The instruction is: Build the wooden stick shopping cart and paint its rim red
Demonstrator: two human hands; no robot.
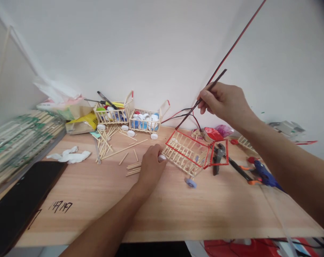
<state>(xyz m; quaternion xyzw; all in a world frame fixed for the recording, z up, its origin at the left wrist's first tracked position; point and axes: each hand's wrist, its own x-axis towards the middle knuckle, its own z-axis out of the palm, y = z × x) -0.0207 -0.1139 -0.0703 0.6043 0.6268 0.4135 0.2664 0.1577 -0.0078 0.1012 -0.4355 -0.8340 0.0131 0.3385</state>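
A small cart [186,153] made of thin wooden sticks stands on the table, its top rim and handle frame red. My left hand [153,160] is closed on the cart's left end, by a white wheel [162,157]. A grey-blue wheel [190,183] shows at its near corner. In my right hand [218,100] is a dark, slender paintbrush [194,107], pinched between thumb and fingers. The brush slants down, its tip at the far left corner of the red rim; whether it touches cannot be made out. A red paint container [212,134] stands behind the cart.
Two stick carts [144,121] filled with bottle caps stand by the wall. Loose sticks [105,141], crumpled tissue [69,155] and a black phone-like slab [25,200] lie left. Pliers [218,157] and a blue glue gun [266,174] lie right; a red-black cable [234,44] runs along the wall.
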